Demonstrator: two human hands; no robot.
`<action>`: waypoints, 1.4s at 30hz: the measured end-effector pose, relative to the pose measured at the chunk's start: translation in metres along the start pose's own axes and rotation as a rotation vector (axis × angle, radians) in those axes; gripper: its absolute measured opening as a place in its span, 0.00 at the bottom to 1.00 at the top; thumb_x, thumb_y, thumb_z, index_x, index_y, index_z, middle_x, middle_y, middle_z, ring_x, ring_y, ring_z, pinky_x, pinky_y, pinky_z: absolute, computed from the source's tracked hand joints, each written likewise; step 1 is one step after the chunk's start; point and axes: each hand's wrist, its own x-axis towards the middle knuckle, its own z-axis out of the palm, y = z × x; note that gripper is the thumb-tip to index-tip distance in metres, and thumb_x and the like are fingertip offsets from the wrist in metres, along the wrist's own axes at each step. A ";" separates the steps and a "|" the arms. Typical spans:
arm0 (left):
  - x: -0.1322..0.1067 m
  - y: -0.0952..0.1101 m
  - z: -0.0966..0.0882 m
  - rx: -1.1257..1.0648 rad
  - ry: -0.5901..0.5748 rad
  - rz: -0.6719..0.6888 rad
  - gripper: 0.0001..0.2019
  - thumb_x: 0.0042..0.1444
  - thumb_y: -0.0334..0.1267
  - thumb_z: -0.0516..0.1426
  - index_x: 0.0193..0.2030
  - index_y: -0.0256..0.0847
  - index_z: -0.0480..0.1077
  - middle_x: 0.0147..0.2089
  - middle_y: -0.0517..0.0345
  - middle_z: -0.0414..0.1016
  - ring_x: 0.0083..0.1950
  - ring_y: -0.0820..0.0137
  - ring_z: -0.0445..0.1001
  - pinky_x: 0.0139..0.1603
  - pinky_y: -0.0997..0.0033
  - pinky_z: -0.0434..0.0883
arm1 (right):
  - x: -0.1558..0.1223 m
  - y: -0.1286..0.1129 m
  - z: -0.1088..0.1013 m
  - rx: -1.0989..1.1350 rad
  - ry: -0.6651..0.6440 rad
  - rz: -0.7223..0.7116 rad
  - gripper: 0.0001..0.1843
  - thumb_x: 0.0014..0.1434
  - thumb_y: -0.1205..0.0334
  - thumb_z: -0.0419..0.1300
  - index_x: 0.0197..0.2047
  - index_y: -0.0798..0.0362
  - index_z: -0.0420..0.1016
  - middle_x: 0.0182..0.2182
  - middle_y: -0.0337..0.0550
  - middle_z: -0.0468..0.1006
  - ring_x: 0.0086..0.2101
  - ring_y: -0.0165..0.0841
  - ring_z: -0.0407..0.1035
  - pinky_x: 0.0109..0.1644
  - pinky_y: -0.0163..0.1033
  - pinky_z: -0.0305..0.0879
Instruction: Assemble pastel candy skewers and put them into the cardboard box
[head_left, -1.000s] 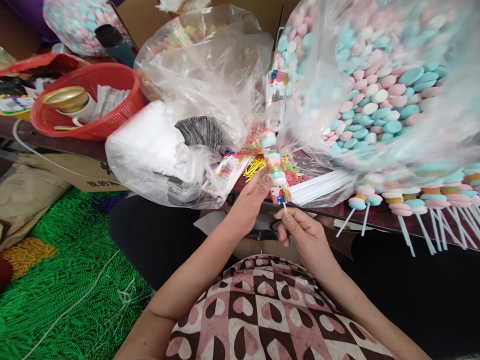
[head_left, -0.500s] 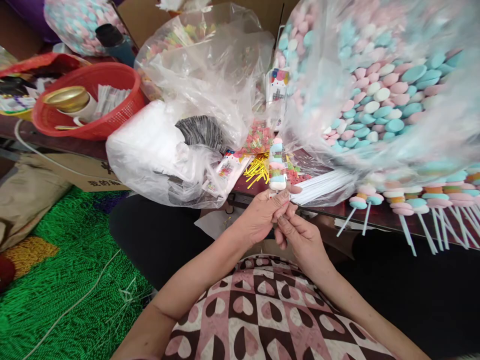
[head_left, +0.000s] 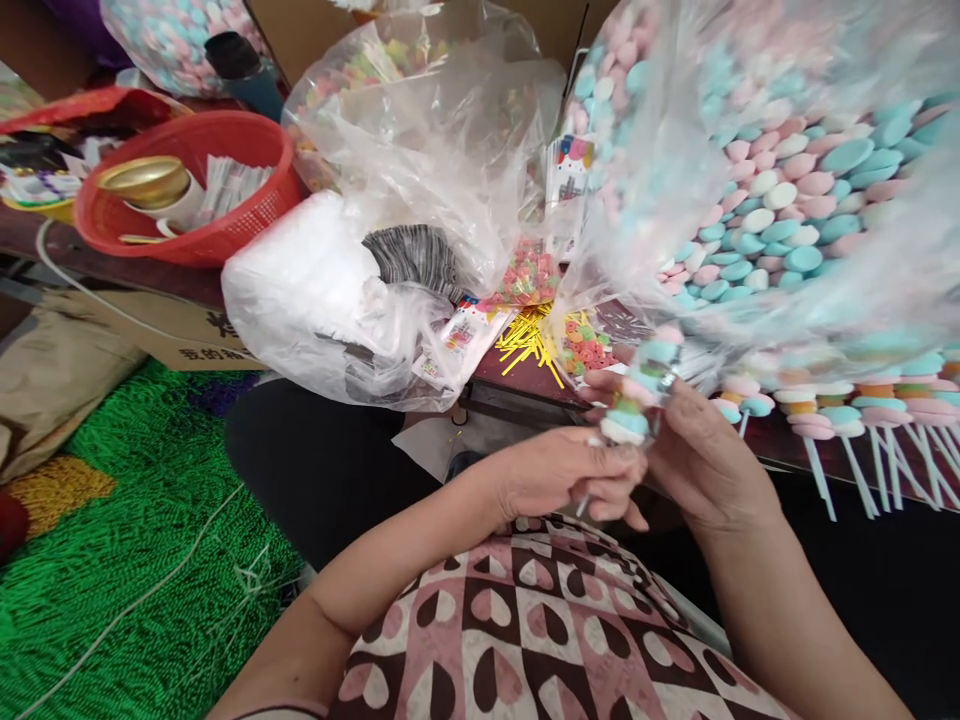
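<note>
A wrapped marshmallow skewer [head_left: 628, 420], with pink, blue and white pieces, is tilted up to the right in front of my body. My left hand [head_left: 574, 468] is closed around its thin white stick, whose lower end shows under the fingers. My right hand [head_left: 709, 455] wraps about the upper part of the skewer, thumb on the near side and fingertips behind it. Motion blurs the skewer's top and its clear wrapper. Just beyond my hands lie yellow twist ties [head_left: 531, 345] and a small bag of red and green ring candies [head_left: 589, 345].
Finished marshmallow skewers [head_left: 885, 400] line the table's right edge, sticks overhanging. Behind them bulges a large bag of marshmallows [head_left: 780, 220]. A plastic bag of white wrappers [head_left: 300, 300] and a red basket [head_left: 217, 225] stand to the left. Green cord material [head_left: 150, 560] covers the floor.
The skewer has moved right and towards me and now tilts rightward. My right hand has gone from the stick's lower end up to the wrapped marshmallows.
</note>
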 end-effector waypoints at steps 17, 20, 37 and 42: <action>-0.012 0.004 -0.012 0.171 0.075 0.147 0.19 0.56 0.56 0.57 0.34 0.40 0.62 0.17 0.74 0.48 0.18 0.79 0.52 0.34 0.66 0.71 | 0.015 0.000 0.015 0.031 -0.080 -0.128 0.16 0.47 0.57 0.73 0.39 0.50 0.80 0.35 0.42 0.83 0.31 0.36 0.76 0.34 0.42 0.74; -0.016 0.009 -0.009 0.251 0.225 0.214 0.20 0.55 0.57 0.58 0.36 0.40 0.63 0.18 0.73 0.51 0.19 0.79 0.55 0.34 0.69 0.70 | 0.024 0.000 0.022 0.032 0.032 -0.219 0.13 0.46 0.59 0.74 0.36 0.48 0.79 0.33 0.38 0.82 0.30 0.35 0.76 0.36 0.41 0.74; -0.055 0.057 -0.051 -0.136 0.789 0.699 0.10 0.65 0.39 0.54 0.32 0.38 0.66 0.17 0.73 0.48 0.16 0.81 0.51 0.29 0.76 0.69 | 0.119 0.009 0.056 -1.750 -0.219 -0.667 0.14 0.64 0.67 0.52 0.45 0.56 0.79 0.45 0.53 0.81 0.46 0.46 0.72 0.45 0.47 0.61; -0.052 0.052 -0.053 -0.192 0.746 0.672 0.10 0.65 0.37 0.54 0.32 0.38 0.66 0.17 0.72 0.50 0.16 0.82 0.53 0.28 0.77 0.69 | 0.131 0.008 0.057 -1.952 -0.240 -0.658 0.16 0.64 0.68 0.49 0.40 0.59 0.79 0.38 0.57 0.80 0.39 0.44 0.71 0.38 0.44 0.55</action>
